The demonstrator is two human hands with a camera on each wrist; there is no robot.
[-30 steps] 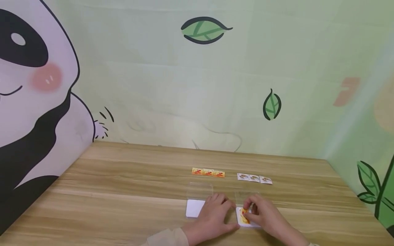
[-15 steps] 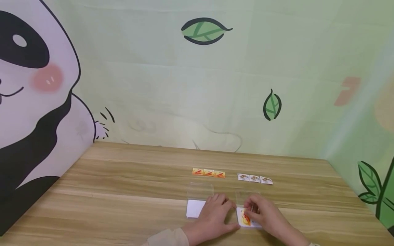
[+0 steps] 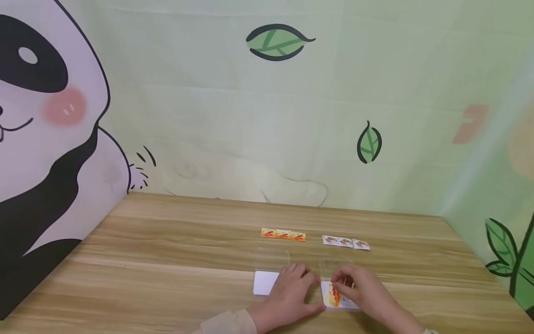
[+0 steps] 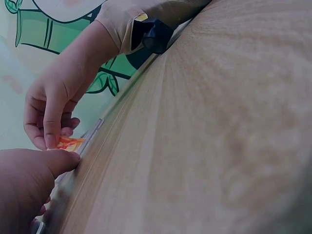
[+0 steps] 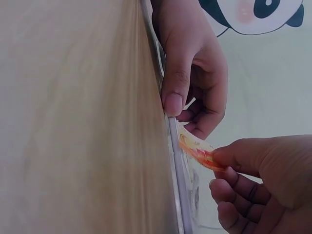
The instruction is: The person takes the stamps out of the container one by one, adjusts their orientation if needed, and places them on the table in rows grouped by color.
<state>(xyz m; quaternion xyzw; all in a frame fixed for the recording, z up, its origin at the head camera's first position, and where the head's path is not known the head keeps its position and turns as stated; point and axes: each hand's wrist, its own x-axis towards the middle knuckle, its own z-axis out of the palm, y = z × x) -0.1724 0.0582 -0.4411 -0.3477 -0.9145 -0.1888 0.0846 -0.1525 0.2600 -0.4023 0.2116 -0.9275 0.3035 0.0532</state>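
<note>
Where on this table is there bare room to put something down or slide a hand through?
The table is bare across its left half, from the panda wall to the white card. Bare wood also runs behind the orange stickers and white stickers, and to their right. It is crowded at the front middle, where the left hand and right hand work an orange sticker.

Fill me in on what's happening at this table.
A person sits at a wooden table working with small picture cards. The right hand pinches an orange card over a clear case with a white base, while the left hand holds that case's edge steady with the thumb. A second clear case with a white base lies just left of the hands. Farther back lie a row of orange cards and a row of white cards.
</note>
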